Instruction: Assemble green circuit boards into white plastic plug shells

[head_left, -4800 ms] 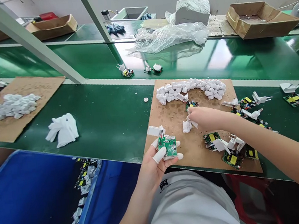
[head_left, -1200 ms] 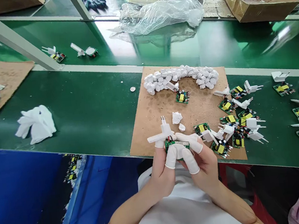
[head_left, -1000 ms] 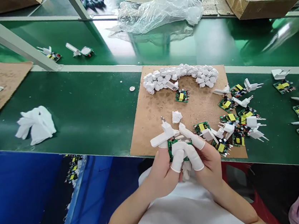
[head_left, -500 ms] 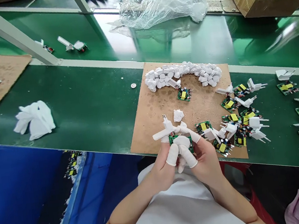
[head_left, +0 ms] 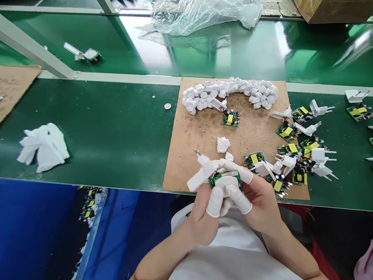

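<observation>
Between both hands, close to the table's front edge, is a green circuit board (head_left: 236, 175). A white pad (head_left: 226, 181) lies flat on its upper face. Out to the left of it sticks a white plug piece (head_left: 201, 172) with metal pins. My left hand (head_left: 204, 216), in white finger cots, is closed on the board's left side, thumb against the pad. My right hand (head_left: 261, 201) grips the right side likewise, its thumb beside the other. The fingers under the board are partly hidden. Just beyond lie a crumpled white lump (head_left: 223, 144) and a small white bit (head_left: 229, 156).
On the cardboard sheet (head_left: 178, 159) lies an arc of white pads (head_left: 231, 87). Boards with plugs (head_left: 290, 159) crowd its right edge, with others further right. White gloves (head_left: 44, 147) rest at left. Beyond a rail, a green belt carries a board (head_left: 92, 55).
My thumbs have slid down toward the pad's lower edge. The plug piece has swung left and down. A white bit now shows apart from my fingers. Boards on the far belt have shifted left.
</observation>
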Available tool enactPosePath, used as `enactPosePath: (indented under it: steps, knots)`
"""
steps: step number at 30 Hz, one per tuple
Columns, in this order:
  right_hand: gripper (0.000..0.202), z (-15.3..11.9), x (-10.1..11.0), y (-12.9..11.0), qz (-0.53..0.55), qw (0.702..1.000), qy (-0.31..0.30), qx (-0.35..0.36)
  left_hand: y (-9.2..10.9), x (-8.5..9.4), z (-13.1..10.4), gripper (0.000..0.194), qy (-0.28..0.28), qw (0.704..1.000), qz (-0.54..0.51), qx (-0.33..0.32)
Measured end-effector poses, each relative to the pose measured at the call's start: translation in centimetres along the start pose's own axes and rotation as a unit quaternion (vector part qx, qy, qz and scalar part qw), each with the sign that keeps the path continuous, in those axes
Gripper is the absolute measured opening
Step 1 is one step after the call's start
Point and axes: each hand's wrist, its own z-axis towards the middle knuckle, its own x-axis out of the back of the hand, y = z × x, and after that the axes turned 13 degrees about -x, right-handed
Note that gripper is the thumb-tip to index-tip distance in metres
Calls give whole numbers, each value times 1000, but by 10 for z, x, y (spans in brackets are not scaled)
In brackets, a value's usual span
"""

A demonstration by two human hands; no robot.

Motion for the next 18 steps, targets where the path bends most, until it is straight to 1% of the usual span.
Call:
enactPosePath:
  steps: [1, 4, 7, 9, 11, 13, 15, 18]
  knots:
    - [40, 1, 0, -1, 6, 1000, -6, 3, -1, 0, -1, 55, -2, 1000, 12, -3]
    - [40, 2, 1, -6, -8, 1000, -12, 18, -6, -1, -2, 46, 16, 999, 32, -9]
    - [37, 4, 0, -10, -12, 999, 28, 9, -9, -4, 0, 51, 1, 1000, 9, -24]
    - [30, 5, -2, -11, -15, 997, 74, 1, -9, -6, 3, 54, -11, 1000, 4, -28]
    - [24, 6, -3, -10, -35, 994, 106, 5, -9, -6, 5, 53, -8, 999, 17, -41]
    - [22, 6, -2, -10, -61, 992, 113, 19, -11, -6, 6, 49, -4, 998, 27, -63]
    - [21, 6, -1, -11, -68, 992, 106, 27, -14, -5, 6, 45, -11, 996, 18, -81]
    - [17, 5, 0, -13, -55, 990, 120, 41, -20, -5, 5, 46, -15, 996, -16, -84]
